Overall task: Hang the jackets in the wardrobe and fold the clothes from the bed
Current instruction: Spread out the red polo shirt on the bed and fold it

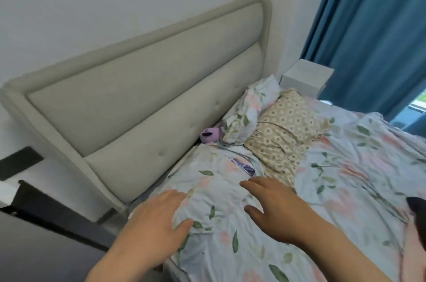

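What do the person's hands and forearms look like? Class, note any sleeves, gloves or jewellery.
The left hand and right hand are bare: no gloves, no rings showing on the fingers. The left forearm and right forearm are uncovered down to the picture's edge, with no sleeve, watch or bracelet in view.

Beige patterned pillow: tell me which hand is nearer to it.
Right. The right hand is just short of the beige patterned pillow; the left hand is farther off, to the left.

Bed under floral duvet, floral pillow, beige patterned pillow
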{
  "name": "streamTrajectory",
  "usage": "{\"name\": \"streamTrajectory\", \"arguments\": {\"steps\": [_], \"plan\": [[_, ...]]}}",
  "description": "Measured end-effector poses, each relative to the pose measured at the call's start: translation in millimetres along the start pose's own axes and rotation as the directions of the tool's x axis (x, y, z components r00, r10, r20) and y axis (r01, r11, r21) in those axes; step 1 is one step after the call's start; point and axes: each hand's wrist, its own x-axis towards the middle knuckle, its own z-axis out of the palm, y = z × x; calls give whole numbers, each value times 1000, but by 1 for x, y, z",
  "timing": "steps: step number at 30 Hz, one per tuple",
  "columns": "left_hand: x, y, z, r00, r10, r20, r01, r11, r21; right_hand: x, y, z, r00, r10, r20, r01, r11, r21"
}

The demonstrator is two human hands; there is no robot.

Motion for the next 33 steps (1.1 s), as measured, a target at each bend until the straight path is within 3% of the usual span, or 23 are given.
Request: {"name": "streamTrajectory", "arguments": {"steps": [7, 16, 25, 33], "plan": [[44, 26, 11, 969, 218, 119, -222, 975, 23, -64, 18, -1, 948, 316, -41, -313, 948, 55], [64, 71, 41, 819, 480, 316, -490, 870, -50, -173, -6, 8, 732, 679, -58, -675, 734, 77], [48, 159, 75, 597, 637, 488, -672, 729, -131, -279, -17, 20, 497, 864, -80, -853, 503, 140], [17, 258, 109, 491, 689, 533, -773, 627, -97, -370, 9, 39, 368, 925, -92, -892, 379, 245]]}}
